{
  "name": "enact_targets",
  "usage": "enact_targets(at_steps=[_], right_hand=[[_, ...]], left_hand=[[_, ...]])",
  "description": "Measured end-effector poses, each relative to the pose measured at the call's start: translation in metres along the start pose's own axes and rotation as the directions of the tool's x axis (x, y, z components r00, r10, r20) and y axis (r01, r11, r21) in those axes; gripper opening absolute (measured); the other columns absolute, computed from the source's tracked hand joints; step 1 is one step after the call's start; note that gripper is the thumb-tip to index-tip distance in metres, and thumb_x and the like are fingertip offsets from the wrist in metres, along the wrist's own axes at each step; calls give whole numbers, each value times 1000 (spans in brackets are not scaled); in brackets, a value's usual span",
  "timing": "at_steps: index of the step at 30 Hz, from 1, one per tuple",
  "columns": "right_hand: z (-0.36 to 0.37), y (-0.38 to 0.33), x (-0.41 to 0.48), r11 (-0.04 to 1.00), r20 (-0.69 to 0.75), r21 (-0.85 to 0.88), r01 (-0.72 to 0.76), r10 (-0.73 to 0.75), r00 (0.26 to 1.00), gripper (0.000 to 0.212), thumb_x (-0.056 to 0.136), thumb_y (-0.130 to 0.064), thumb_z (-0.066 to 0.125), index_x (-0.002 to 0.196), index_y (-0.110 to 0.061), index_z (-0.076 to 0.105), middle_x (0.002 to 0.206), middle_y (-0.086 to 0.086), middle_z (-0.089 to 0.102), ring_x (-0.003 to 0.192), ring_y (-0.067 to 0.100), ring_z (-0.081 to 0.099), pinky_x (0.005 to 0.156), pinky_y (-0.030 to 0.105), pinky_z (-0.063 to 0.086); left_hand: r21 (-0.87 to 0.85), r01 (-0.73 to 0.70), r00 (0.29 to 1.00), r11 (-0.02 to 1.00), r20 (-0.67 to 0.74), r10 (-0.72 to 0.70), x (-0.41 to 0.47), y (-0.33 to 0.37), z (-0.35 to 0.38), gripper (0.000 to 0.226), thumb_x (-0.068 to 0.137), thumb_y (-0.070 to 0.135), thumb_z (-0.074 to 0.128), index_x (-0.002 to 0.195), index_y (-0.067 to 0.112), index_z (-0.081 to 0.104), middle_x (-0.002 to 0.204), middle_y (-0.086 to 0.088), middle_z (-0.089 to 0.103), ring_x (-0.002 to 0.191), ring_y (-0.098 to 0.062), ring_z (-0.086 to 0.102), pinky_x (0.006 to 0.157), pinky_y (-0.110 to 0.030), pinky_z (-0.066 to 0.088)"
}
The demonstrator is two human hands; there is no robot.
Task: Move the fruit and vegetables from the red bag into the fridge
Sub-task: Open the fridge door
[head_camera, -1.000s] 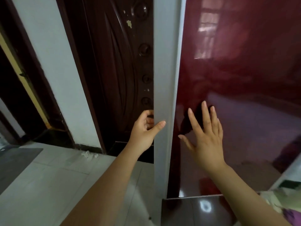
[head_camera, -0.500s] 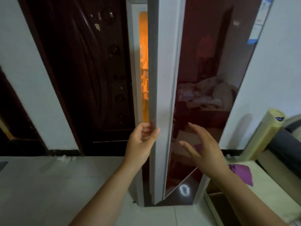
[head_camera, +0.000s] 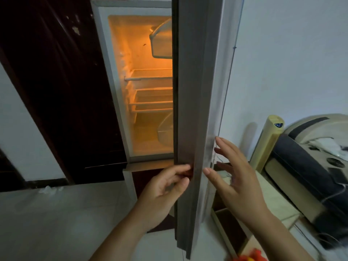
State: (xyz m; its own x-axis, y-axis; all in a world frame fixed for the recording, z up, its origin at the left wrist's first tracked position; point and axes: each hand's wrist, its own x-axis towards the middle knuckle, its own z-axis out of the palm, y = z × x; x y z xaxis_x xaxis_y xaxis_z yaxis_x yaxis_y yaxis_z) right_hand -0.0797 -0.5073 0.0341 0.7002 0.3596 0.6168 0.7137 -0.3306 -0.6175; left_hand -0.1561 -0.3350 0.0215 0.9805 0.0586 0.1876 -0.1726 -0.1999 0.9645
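The fridge door stands open, edge-on to me in the middle of the view. My left hand grips its lower edge, fingers curled round the inner side. My right hand is spread open just right of the door's outer face, its thumb tip at the door edge. The fridge interior glows orange, and the shelves and door bins that show hold nothing. A bit of red and yellow, perhaps the red bag, peeks in at the bottom edge. No fruit or vegetables are visible.
A dark wooden door stands left of the fridge. To the right are a cream tower appliance, a dark cushion on a low bed or sofa, and a low wooden shelf. Pale tiled floor lies at the lower left.
The fridge door has swung wide open, exposing the lit interior. My right hand has come off the door's glossy front; my left hand still holds the edge.
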Motion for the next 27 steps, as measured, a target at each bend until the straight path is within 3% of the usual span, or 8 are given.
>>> enact_targets(at_steps=[5,8,10,12,16,19,21,27], right_hand=[[-58,21,-22,999,-1,-4,-53,53,999,76,76,-73,45,141,-38,30,142,-29,31,126,-7,39,94,2,36],[-86,29,-31,996,-20,30,-83,84,996,75,73,-75,45,139,-43,30,138,-34,33,120,-10,43,89,2,39],[-102,34,-35,996,-38,38,-77,79,996,65,75,-66,51,133,-52,25,131,-47,28,118,-16,40,86,-1,38],[-117,39,-40,996,-61,43,-79,81,995,60,78,-57,55,130,-55,24,126,-52,26,117,-20,38,85,-1,38],[-142,48,-46,992,-94,76,-102,109,990,52,76,-49,55,120,-60,29,117,-57,29,111,-27,37,79,-5,37],[-159,60,-48,992,-119,81,-92,101,988,55,83,-28,62,122,-55,32,116,-49,37,110,-25,39,75,-4,39],[-170,70,-49,990,-112,92,-106,116,987,55,86,-22,59,130,-46,37,120,-38,42,111,-21,42,76,-1,41],[-194,99,-49,988,-201,83,-133,147,968,48,89,-13,58,130,-34,45,120,-23,50,109,-5,52,76,6,47]], left_hand=[[37,-116,989,993,98,112,2,20,53,29,84,45,61,111,55,58,118,26,58,115,3,53,90,-23,50],[74,-257,950,964,-162,266,11,32,67,29,74,48,60,103,49,62,109,19,64,106,-1,60,87,-22,52],[290,-347,855,892,-294,428,24,36,68,29,77,44,60,105,49,60,111,20,61,110,-2,57,90,-15,47],[574,-337,792,747,-257,554,40,34,71,35,82,42,57,118,42,55,121,18,54,119,-2,49,98,-13,38],[721,-290,840,630,-123,528,67,26,96,49,86,45,50,130,23,51,127,19,39,121,7,32,100,1,18],[751,-295,861,591,-59,505,82,21,125,50,87,40,57,131,20,48,125,15,44,121,-2,38,100,-10,23],[754,-283,829,592,-119,546,89,21,143,46,83,25,68,125,16,53,114,11,51,113,-9,45,95,-21,32],[775,-265,742,574,-216,634,105,23,187,41,72,10,76,111,11,62,91,-1,62,91,-12,48,81,-14,28]])
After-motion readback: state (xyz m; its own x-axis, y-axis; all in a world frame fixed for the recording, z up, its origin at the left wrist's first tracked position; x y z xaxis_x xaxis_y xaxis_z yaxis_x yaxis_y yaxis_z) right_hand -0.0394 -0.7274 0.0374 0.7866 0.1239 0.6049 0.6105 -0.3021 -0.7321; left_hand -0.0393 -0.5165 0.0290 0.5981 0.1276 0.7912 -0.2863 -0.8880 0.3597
